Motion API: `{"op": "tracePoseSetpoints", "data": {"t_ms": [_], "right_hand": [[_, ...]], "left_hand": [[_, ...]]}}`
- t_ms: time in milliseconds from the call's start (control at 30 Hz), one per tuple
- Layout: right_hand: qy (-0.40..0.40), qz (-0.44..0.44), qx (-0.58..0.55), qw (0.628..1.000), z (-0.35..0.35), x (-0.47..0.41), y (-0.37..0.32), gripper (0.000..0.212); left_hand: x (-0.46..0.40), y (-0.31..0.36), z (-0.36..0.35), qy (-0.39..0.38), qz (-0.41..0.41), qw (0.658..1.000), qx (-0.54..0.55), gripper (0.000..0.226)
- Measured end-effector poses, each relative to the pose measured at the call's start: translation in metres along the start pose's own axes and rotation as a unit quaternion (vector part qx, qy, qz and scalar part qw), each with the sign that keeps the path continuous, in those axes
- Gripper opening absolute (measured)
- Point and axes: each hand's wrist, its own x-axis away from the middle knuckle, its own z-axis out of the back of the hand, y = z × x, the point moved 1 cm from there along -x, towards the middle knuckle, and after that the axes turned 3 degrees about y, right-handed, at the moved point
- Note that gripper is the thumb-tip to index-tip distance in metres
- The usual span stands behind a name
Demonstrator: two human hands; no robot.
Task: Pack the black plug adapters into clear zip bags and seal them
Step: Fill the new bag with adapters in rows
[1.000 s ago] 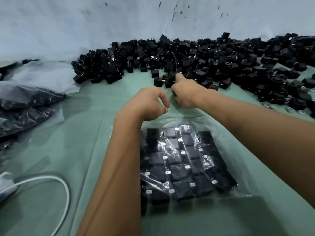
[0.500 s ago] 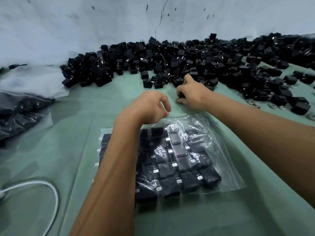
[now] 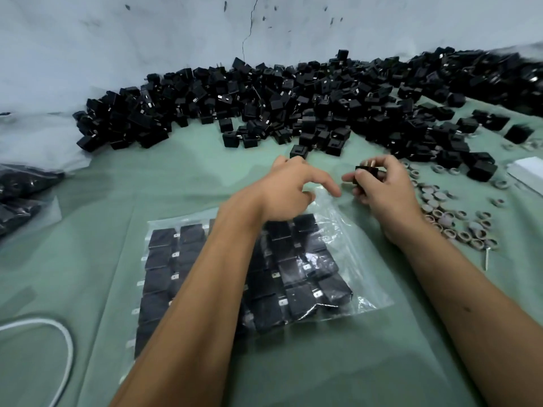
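Observation:
A clear zip bag (image 3: 351, 251) lies flat on the green table, filled with rows of black plug adapters (image 3: 299, 292). My left hand (image 3: 289, 190) hovers over the bag's far, open end with its fingers spread and loosely bent, holding nothing. Just right of it, my right hand (image 3: 382, 186) grips one black plug adapter (image 3: 365, 173), its metal prongs pointing up. A large heap of loose black adapters (image 3: 293, 104) stretches along the wall behind both hands. My left forearm hides the middle rows in the bag.
Several small grey rings (image 3: 452, 218) lie scattered right of my right hand. Filled bags (image 3: 20, 195) are stacked at the left edge. A white cable (image 3: 66, 342) loops at the lower left. A white wall (image 3: 176, 33) backs the green table (image 3: 88, 259).
My right hand left the heap and came back toward the bag with one adapter in its grip. My left hand uncurled from a loose fist and spread its fingers over the bag's mouth.

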Motion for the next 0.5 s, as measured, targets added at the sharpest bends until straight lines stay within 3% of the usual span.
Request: {"op": "tracePoseSetpoints", "data": {"t_ms": [167,233,500], "right_hand": [[-0.052,0.019,-0.012,0.998,0.004,0.003,-0.005,0.016],[-0.093,0.002,-0.026,0.995,0.004,0.005,-0.011,0.024],[-0.262,-0.034,0.012,0.964,0.023,0.008,-0.024,0.020]], "left_hand": [[-0.003,0.009,-0.011,-0.021,-0.007,0.999,-0.032,0.063],[-0.004,0.007,-0.011,-0.017,0.000,0.999,-0.033,0.056],[-0.001,0.005,0.004,0.013,-0.037,0.999,-0.035,0.030]]}}
